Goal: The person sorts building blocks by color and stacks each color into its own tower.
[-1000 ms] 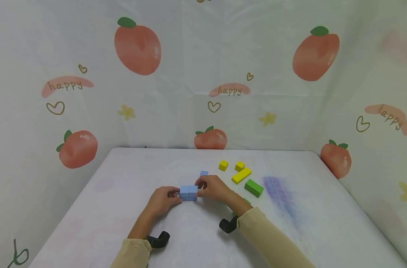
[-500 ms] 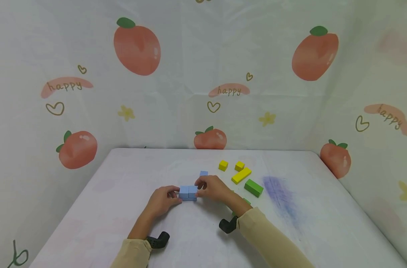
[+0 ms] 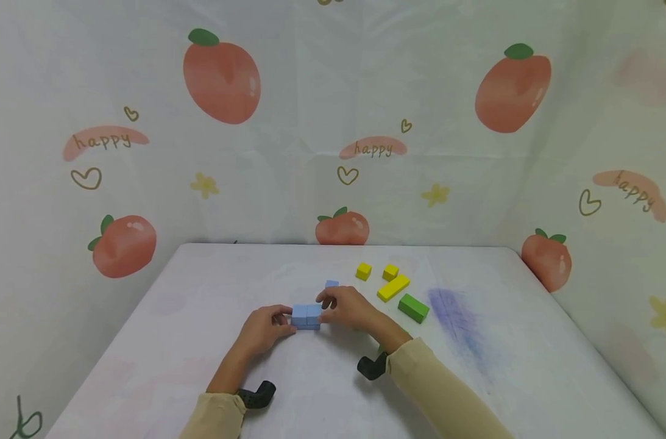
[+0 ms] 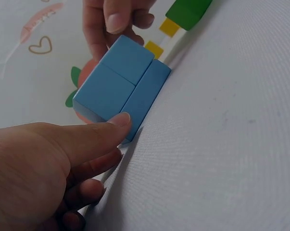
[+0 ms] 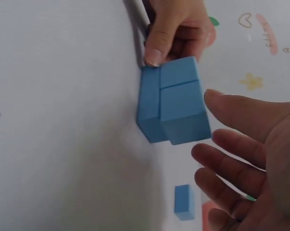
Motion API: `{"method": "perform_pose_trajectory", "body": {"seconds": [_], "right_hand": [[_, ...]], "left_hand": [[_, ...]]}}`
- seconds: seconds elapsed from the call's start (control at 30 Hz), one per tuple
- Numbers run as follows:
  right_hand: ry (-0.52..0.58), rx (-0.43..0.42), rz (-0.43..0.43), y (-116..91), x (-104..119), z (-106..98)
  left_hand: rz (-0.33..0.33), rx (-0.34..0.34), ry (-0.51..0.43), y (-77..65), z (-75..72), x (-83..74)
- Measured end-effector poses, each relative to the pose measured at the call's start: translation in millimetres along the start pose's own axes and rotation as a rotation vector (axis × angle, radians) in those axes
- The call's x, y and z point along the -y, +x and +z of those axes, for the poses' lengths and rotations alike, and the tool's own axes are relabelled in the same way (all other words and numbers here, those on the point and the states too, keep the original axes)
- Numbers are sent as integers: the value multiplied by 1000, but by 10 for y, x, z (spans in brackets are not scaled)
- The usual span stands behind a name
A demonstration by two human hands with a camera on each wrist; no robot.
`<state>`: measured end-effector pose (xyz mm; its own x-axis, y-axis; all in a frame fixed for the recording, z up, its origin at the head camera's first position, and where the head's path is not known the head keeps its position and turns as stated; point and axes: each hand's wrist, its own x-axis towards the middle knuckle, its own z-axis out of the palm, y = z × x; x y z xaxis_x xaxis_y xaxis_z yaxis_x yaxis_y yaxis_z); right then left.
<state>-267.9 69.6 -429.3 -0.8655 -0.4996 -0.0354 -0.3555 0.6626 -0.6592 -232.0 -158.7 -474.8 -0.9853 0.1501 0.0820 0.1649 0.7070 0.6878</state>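
Note:
Two light blue cubes, the left cube (image 3: 299, 314) and the right cube (image 3: 314, 314), sit side by side on a flat blue block (image 4: 148, 90) lying on the table. My left hand (image 3: 261, 329) holds the stack's left end, its thumb pressed on the front of the flat block and its fingers around the end. At the other end, my right hand (image 3: 348, 306) is beside the right cube, thumb and fingers spread near its edge with no clear grip. Another small blue block (image 5: 184, 202) lies behind, partly hidden by the right hand in the head view.
Beyond the right hand lie two yellow cubes, one left (image 3: 364, 271) and one right (image 3: 390, 272), a yellow bar (image 3: 393, 288) and a green block (image 3: 414, 308). A bit of another green piece shows behind the right wrist. The white table (image 3: 228, 268) ends at a patterned curtain.
The head view has shifted a little, so everything appears slightly further left. Both hands and the blue stack stay practically where they were.

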Motion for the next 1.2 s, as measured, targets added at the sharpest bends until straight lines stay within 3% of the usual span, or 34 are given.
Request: {"method": "perform_pose_trajectory", "body": {"seconds": [0.47,0.87,1.2], "right_hand": [[-17,-123,43,169,-7,-252],[-46,-165,140,330,-149,-217],[-54,-133,230,454,-217,-137]], "left_hand": [[8,0,4,-13,-9,11],[39,-9,6,-9,8,30],[32,-9,-5,-9,0,25]]}}
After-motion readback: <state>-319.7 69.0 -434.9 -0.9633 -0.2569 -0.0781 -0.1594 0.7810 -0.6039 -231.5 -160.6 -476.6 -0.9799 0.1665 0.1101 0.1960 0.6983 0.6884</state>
